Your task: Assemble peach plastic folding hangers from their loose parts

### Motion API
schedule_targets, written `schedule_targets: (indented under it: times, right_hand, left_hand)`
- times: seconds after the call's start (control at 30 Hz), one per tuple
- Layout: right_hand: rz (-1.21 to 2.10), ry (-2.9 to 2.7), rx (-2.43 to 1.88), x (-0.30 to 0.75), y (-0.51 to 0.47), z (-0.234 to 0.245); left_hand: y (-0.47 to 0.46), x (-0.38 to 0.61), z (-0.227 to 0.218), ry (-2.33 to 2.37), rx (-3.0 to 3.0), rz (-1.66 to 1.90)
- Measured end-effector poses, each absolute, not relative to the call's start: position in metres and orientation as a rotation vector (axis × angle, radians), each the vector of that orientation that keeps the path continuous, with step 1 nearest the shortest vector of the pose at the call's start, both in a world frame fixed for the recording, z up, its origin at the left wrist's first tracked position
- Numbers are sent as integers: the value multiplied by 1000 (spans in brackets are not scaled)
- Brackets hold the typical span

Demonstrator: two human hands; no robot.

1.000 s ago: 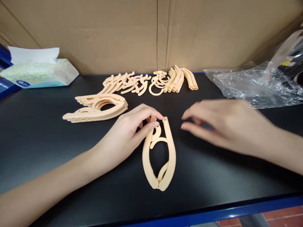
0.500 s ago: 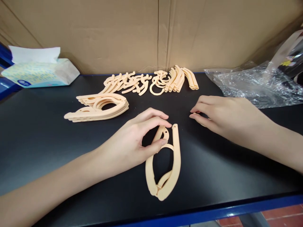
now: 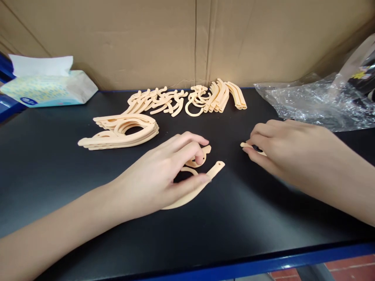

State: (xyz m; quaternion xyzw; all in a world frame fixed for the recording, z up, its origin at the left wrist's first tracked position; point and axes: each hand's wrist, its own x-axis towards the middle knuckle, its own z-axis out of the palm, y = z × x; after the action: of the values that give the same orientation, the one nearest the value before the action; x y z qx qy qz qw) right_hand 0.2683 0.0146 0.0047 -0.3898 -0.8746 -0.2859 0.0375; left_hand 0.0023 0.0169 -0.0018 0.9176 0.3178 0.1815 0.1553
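Note:
My left hand (image 3: 172, 171) grips a peach plastic folding hanger (image 3: 216, 169) that lies folded on the black tabletop (image 3: 234, 234). The thumb presses one arm and the curled fingers rest on the other; two pointed ends with small holes stick out towards the right, and my palm hides the hinged end. Further right, my right hand (image 3: 287, 146) pinches a thin peach curved piece (image 3: 245, 144) just above the table. Only its tip and a short stretch below the fingers show. A stack of similar folded hangers (image 3: 140, 137) lies beyond my left hand.
Along the back lie loose peach hooks (image 3: 193, 111), forked curved pieces (image 3: 155, 102) and curved arms (image 3: 236, 95). A cardboard wall (image 3: 131, 43) stands behind. A tissue pack (image 3: 52, 88) is at the back left, a crumpled clear plastic bag (image 3: 310, 105) at the right. The table has a blue front edge (image 3: 263, 263).
The folding hanger under my left hand has turned clockwise, its pointed ends swinging to the right and its hinged end going under the palm. My right hand has shifted slightly right with the curved piece.

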Motion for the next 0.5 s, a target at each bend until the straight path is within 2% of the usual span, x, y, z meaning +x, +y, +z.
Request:
schedule_targets:
  times: [0.27,0.5]
  right_hand:
    - [-625,-2685,-940,246,17,-6]
    - [-636,-2662,-718,243,18,-6]
  left_hand:
    - [7,5,-6,763,2738,362]
    - [8,9,-2,686,2846,342]
